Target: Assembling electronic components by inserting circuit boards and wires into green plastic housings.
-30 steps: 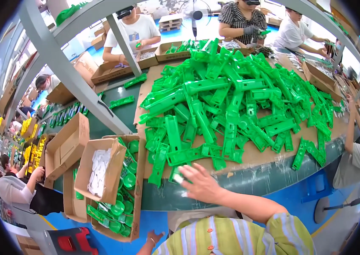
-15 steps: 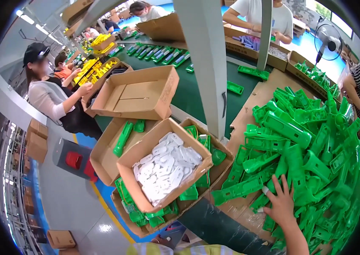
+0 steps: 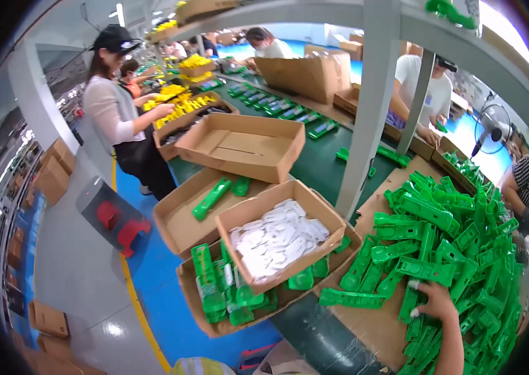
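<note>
My right hand reaches in from the lower right over a large heap of green plastic housings. Its fingers are bent, thumb and forefinger apart, with white covers on the fingertips. Right beside those tips is a long green housing; no firm hold on it shows. Another green housing lies crosswise at the heap's left edge. My left hand is out of view.
Left of the heap, a carton of white plastic pieces sits tilted on a carton of green parts. Behind stand a carton holding two green pieces and a shallow carton. A grey post rises from the green bench. Co-workers sit and stand around.
The view has swung, so the scene sits further right and lower. My right hand has gone from spread fingers to bent ones, near the same part of the heap.
</note>
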{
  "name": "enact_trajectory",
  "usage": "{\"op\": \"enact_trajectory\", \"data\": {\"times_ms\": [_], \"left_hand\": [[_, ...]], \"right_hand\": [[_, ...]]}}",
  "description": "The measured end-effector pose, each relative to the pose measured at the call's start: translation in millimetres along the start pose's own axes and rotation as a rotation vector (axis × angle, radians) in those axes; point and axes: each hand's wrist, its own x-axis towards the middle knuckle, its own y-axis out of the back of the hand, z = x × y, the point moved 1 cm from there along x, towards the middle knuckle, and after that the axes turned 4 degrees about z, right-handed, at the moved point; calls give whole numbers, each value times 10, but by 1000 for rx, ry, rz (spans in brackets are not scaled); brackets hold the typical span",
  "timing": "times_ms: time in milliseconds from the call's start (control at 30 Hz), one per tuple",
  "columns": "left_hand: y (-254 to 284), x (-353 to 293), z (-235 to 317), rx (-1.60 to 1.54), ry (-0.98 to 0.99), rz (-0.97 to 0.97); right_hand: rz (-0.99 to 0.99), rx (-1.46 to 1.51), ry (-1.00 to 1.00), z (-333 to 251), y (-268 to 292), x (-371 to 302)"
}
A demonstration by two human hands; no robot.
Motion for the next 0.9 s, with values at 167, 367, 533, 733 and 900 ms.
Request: {"op": "enact_trajectory", "data": {"times_ms": [167,367,533,733,900], "left_hand": [[-425,-947,-134,314,22,-460],[1012,-1051,739,-48,-90,-59],[2093,-1155,2307,-354,-152,-309],[2781,-1211,2887,-146,-568,774],[3168,-1020,2799,324,-391,1262]], "right_hand": [[286,708,-76,339,45,159],[722,916,-498,426,730,-51],[702,481,-147,-280,542,-9],[366,203,251,-1375,36,317],[198,-364,285,-1301,-526,426]]}}
